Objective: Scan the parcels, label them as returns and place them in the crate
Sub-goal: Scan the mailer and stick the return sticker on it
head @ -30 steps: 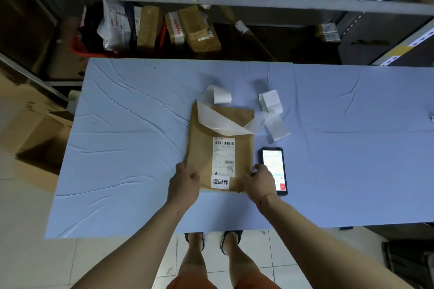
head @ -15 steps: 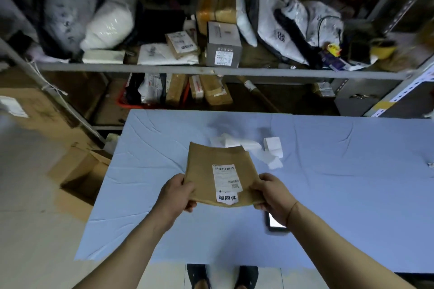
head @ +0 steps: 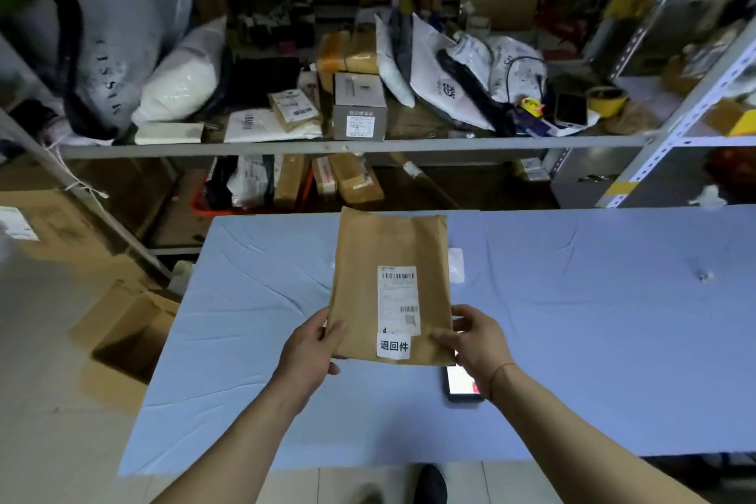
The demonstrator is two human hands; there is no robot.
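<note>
Over the table (head: 245, 299), both hands, left hand (head: 309, 356) and right hand (head: 476, 344), pinch the envelope (head: 388, 282) by its bottom corners; it hides most of the phone (head: 462, 383) and paper strips (head: 456, 264) behind.

A tan kraft-paper parcel (head: 388, 282) carries a white shipping label (head: 399, 301) printed with black barcodes, and below it a white sticker (head: 393, 346) with bold black characters. The counter (head: 593, 340) is covered in pale blue cloth. Near right, a black phone (head: 460, 385) shows a white and red screen. Far left, a red crate (head: 200, 203).
</note>
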